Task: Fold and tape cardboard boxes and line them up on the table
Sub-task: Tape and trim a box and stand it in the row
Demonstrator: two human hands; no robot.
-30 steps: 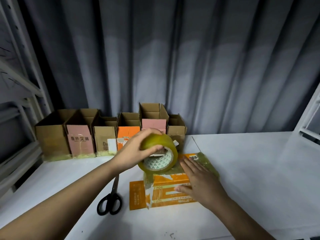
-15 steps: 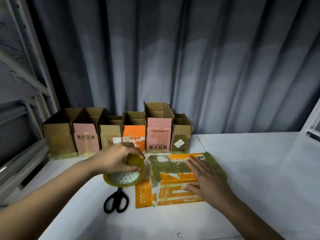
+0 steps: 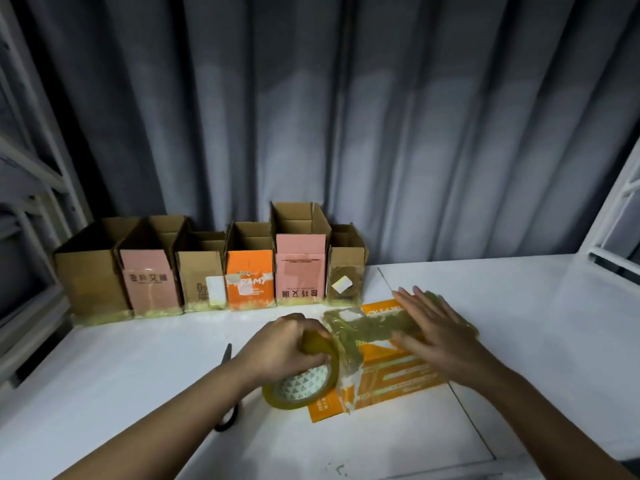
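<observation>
Left hand (image 3: 284,344) gripping a yellowish roll of clear packing tape (image 3: 304,382), fingers curled round its rim, right hand (image 3: 433,330) pressing flat, fingers straight, on a tape-wrapped orange cardboard box (image 3: 388,375), white table (image 3: 138,375)

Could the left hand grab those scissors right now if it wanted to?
Probably not at once. The left hand grips the tape roll, so it would have to let go first. The scissors lie on the table just beneath that forearm, partly hidden, with nothing else blocking them.
</observation>
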